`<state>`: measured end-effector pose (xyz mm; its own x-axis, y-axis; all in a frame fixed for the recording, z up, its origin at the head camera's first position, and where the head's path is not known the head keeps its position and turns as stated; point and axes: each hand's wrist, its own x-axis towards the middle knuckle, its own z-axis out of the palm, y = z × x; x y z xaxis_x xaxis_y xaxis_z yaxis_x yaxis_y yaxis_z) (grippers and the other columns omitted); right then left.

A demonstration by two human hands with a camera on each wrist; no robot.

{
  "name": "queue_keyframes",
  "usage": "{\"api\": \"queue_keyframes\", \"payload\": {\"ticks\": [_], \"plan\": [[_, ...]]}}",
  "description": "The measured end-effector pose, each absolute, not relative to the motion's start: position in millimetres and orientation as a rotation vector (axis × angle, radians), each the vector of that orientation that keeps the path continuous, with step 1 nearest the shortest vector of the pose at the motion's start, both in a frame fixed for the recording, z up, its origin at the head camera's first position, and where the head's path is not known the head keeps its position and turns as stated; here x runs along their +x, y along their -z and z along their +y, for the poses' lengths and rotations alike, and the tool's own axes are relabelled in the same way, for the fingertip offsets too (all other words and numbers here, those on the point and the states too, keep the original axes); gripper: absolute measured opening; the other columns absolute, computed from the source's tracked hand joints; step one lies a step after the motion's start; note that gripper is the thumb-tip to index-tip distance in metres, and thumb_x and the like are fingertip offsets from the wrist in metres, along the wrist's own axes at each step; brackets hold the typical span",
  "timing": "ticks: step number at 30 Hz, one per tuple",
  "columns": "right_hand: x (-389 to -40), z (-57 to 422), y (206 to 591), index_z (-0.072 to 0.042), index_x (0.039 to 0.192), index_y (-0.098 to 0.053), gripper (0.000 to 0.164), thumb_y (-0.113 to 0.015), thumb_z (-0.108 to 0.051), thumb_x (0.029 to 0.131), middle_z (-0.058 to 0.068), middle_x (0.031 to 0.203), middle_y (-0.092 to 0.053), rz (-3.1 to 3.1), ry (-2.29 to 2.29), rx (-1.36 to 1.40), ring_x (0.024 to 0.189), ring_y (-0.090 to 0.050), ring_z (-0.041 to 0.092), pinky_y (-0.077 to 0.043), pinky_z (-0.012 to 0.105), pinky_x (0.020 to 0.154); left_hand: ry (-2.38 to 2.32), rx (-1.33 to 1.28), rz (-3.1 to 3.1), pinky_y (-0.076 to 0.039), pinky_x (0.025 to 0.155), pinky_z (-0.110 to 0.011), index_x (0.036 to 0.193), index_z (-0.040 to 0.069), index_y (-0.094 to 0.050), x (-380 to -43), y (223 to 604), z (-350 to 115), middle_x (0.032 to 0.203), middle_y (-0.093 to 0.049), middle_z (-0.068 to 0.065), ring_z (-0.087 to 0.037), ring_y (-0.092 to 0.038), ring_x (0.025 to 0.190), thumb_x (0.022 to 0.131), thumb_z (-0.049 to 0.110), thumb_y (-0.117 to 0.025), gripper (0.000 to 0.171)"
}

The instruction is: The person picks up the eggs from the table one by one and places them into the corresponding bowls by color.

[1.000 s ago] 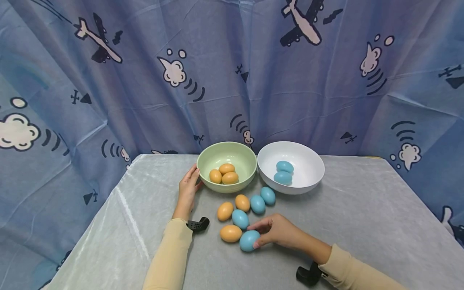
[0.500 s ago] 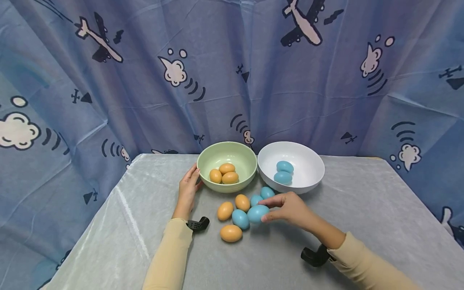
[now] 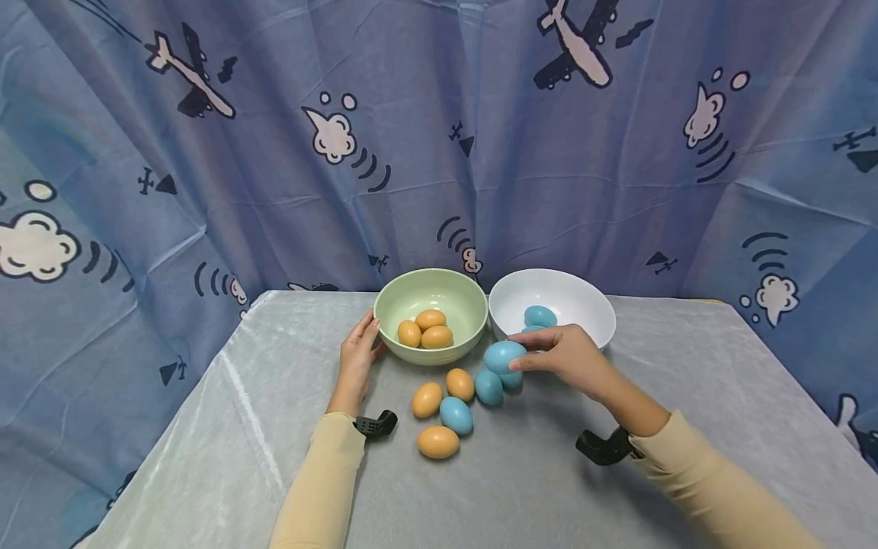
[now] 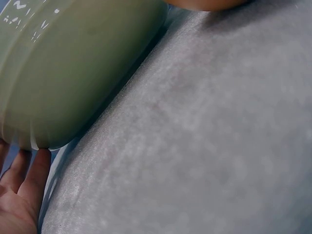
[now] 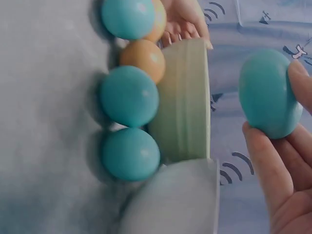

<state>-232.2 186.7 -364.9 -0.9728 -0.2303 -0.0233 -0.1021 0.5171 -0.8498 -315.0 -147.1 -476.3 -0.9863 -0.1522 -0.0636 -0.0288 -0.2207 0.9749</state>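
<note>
My right hand [image 3: 579,362] pinches a blue egg [image 3: 504,357] between thumb and fingers, raised in front of the white bowl [image 3: 590,309]. The right wrist view shows this egg [image 5: 268,92] well above the table. Two blue eggs [image 3: 540,316] lie in the white bowl, one partly behind my right hand. My left hand [image 3: 357,358] rests against the left side of the green bowl [image 3: 453,293]; in the left wrist view its extended fingertips touch the bowl's wall [image 4: 92,63]. Inside the green bowl are three orange eggs [image 3: 436,337].
On the grey tablecloth [image 3: 274,396], before the bowls, lie three orange eggs [image 3: 438,442] and three blue eggs [image 3: 456,415]. One blue egg [image 3: 513,380] is half hidden below the held one. A blue curtain [image 3: 411,152] with printed planes hangs behind the table.
My right hand has lifted the blue egg from the near end of the loose eggs and carried it away from me toward the white bowl. The left hand stays at the green bowl.
</note>
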Motion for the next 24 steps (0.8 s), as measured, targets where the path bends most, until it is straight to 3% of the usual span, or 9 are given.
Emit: {"api": "queue_keyframes", "payload": {"ticks": [6, 13, 24], "plan": [[-245, 192, 353, -0.013, 0.126, -0.071, 0.058, -0.086, -0.038, 0.076, 0.01, 0.123, -0.072, 2.693, 1.437, -0.221, 0.121, -0.062, 0.023, -0.051, 0.019, 0.088, 2.404, 0.208, -1.916, -0.04, 0.116, -0.046, 0.152, 0.012, -0.041, -311, 471, -147, 0.16, -0.037, -0.006, -0.024, -0.038, 0.146, 0.103, 0.029, -0.055, 0.054], [-265, 202, 348, -0.011, 0.131, -0.067, 0.066, -0.084, -0.045, 0.077, 0.013, 0.131, -0.066, 2.718, 1.466, -0.135, 0.127, -0.059, 0.029, -0.046, 0.047, 0.109, 2.385, 0.206, -1.901, -0.042, 0.115, -0.045, 0.15, 0.014, -0.045, -316, 477, -148, 0.158, -0.041, -0.004, -0.021, -0.041, 0.144, 0.102, 0.033, -0.057, 0.053], [-293, 208, 364, -0.007, 0.13, -0.067, 0.063, -0.084, -0.04, 0.079, 0.017, 0.13, -0.066, 2.747, 1.43, -0.068, 0.128, -0.058, 0.031, -0.044, 0.047, 0.111, 2.376, 0.206, -1.9, -0.043, 0.115, -0.045, 0.15, 0.013, -0.046, -315, 477, -147, 0.158, -0.042, -0.004, -0.022, -0.042, 0.144, 0.102, 0.031, -0.057, 0.052]]}}
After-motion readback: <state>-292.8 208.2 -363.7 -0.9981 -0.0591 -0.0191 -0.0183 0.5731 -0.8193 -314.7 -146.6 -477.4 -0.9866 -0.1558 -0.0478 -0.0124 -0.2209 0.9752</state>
